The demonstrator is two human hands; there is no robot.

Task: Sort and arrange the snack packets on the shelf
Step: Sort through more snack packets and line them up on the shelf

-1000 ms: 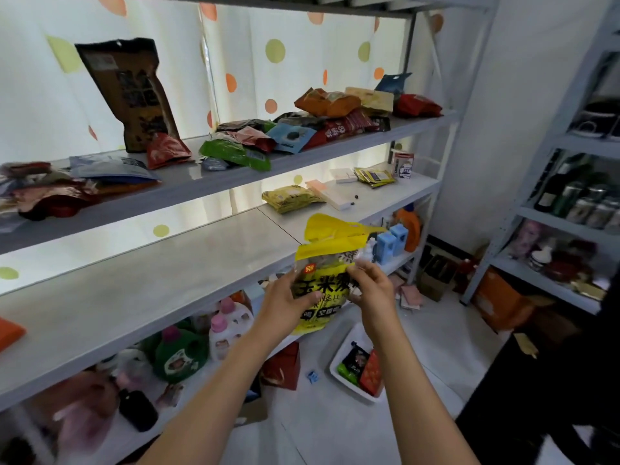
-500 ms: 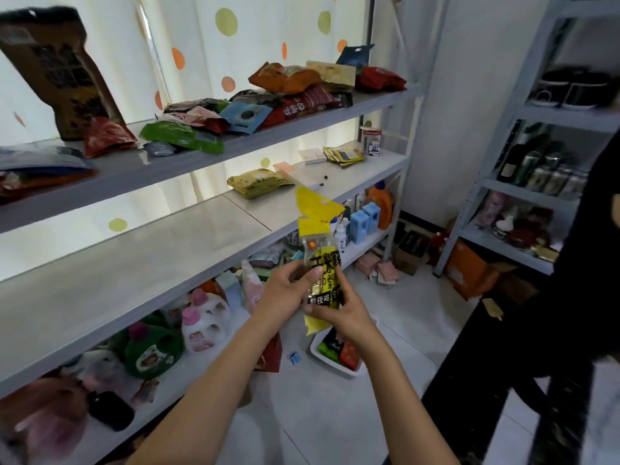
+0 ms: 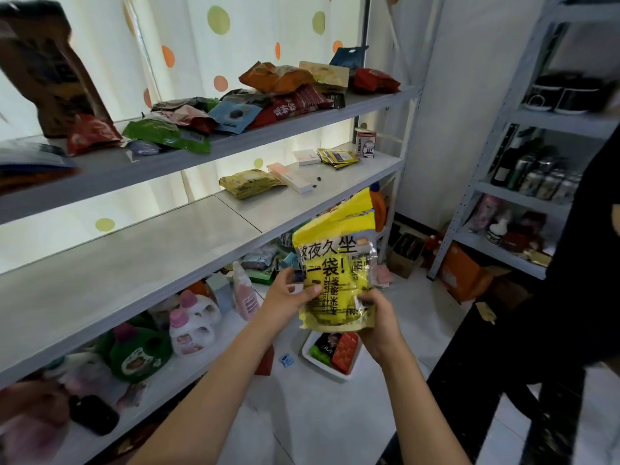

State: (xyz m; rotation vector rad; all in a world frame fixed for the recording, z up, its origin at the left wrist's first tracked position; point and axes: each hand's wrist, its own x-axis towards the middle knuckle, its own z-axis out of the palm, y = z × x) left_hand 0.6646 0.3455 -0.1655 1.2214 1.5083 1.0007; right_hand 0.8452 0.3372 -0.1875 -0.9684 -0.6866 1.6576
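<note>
Yellow packet [image 3: 335,280]: was held upright in front of the person, off the shelves, near the right end of the middle shelf and above the floor; its printed face was turned toward the camera, likely so the label could be read before choosing a spot.
Left hand [image 3: 288,297]: gripped the packet's left edge, thumb pressed on the front and fingers curled behind, which steadied the face for reading.
Right hand [image 3: 379,313]: clamped on the lower right corner, fingers wrapped round the bottom seam, carrying the weight from below.
Middle shelf [image 3: 134,263]: lay mostly bare on the left and near side; a flat olive-yellow packet [image 3: 250,182] rested far right, beside a pale box [image 3: 295,177] and a small stack of sachets [image 3: 337,157]. The open stretch looked the likely place to set the packet.
Top shelf [image 3: 235,142]: carried a loose heap of snack packets [image 3: 268,95], overlapping and tilted, plus a tall brown bag [image 3: 50,68] that stood at the far left; these seemed not yet sorted.
Bottom shelf [image 3: 161,384]: held detergent bottles [image 3: 191,323] and a green jug [image 3: 137,354], not snacks.
White tray [image 3: 332,360]: sat on the floor below the hands with a few packets inside, probably the supply waiting to be shelved.
Stage: judged early, with one packet in hand and the heap above untouched.
Risk: the limp top flap could fold over and the bag could slump if stood upright unsupported.
</note>
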